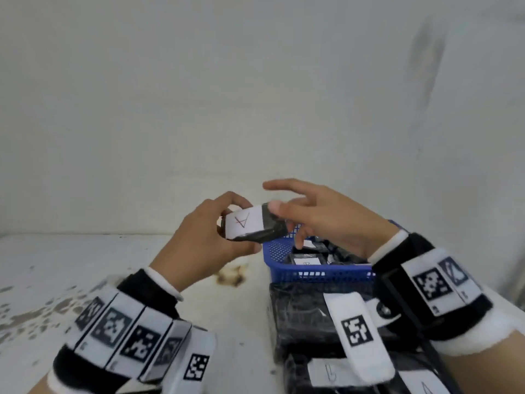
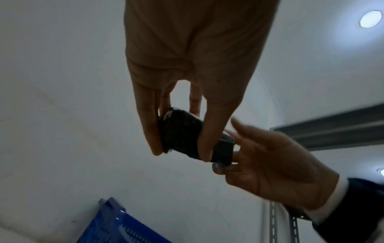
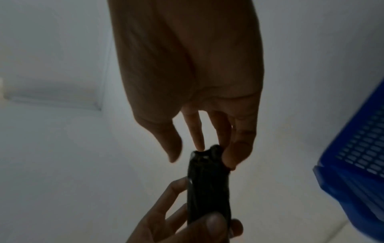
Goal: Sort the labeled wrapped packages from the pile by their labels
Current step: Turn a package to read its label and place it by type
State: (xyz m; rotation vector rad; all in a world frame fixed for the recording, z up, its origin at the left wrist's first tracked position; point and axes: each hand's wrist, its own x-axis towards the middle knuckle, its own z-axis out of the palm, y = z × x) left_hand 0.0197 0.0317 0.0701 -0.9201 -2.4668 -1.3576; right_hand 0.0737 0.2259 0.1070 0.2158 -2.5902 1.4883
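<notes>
A black wrapped package with a white label marked with a red "A" is held in the air between both hands, above the table's far side. My left hand grips its left end, fingers curled round it. My right hand pinches the right end, thumb on top, lower fingers beneath and the index finger stretched out. The left wrist view shows the package from below in my left fingers. In the right wrist view my right fingertips touch the end of the package.
A blue mesh basket stands right of the hands and holds several black labeled packages. A pile of black wrapped packages lies in front of it. The worn white table has a brown stain. A wall is close behind.
</notes>
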